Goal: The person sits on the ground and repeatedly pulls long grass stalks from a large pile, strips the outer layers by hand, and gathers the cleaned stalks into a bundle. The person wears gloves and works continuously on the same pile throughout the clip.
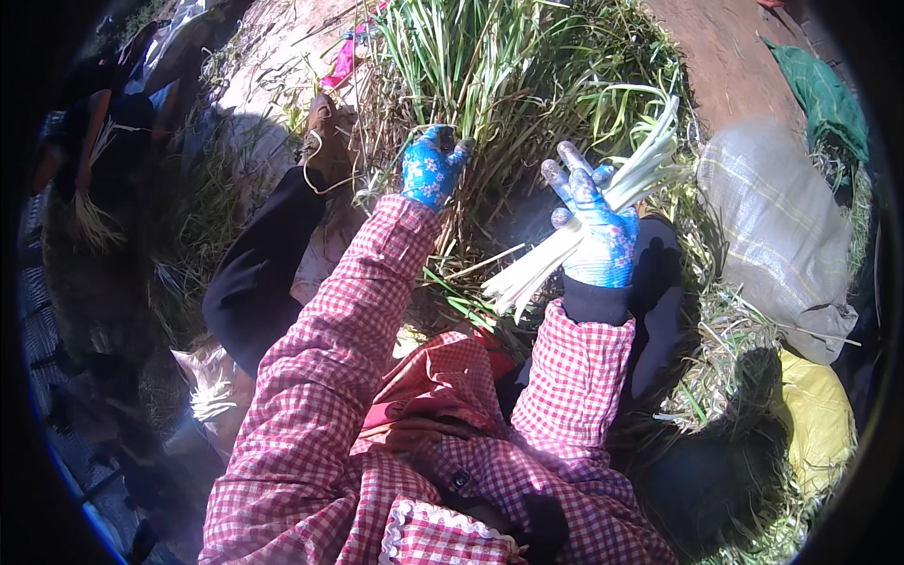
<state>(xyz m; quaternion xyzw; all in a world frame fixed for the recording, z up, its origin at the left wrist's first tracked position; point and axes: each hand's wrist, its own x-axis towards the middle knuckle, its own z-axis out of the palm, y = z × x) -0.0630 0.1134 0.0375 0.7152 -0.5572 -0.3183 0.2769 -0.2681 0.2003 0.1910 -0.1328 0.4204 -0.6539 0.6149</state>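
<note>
My left hand (432, 167), in a blue floral glove with dirty fingertips, reaches to the near edge of a heap of long green leafy stalks (452, 63). Its fingers curl against the stems; whether a stem is pinched between them is unclear. To the right, my right hand (597, 212), gloved alike, holds a bundle of pale, peeled-looking stalks (544, 265) across the palm. Several fingers of that hand point up and away from the bundle. White cut ends stick out at the lower left, and the pale green tops (653, 152) at the upper right.
A whitish woven sack (773, 226) and a yellow sack (816, 420) lie on the right, with a green one (819, 99) beyond. Loose trimmings (720, 353) cover the ground. Pale stalk ends (212, 400) show at lower left. Another person's hand (83, 180) holds stalks at far left.
</note>
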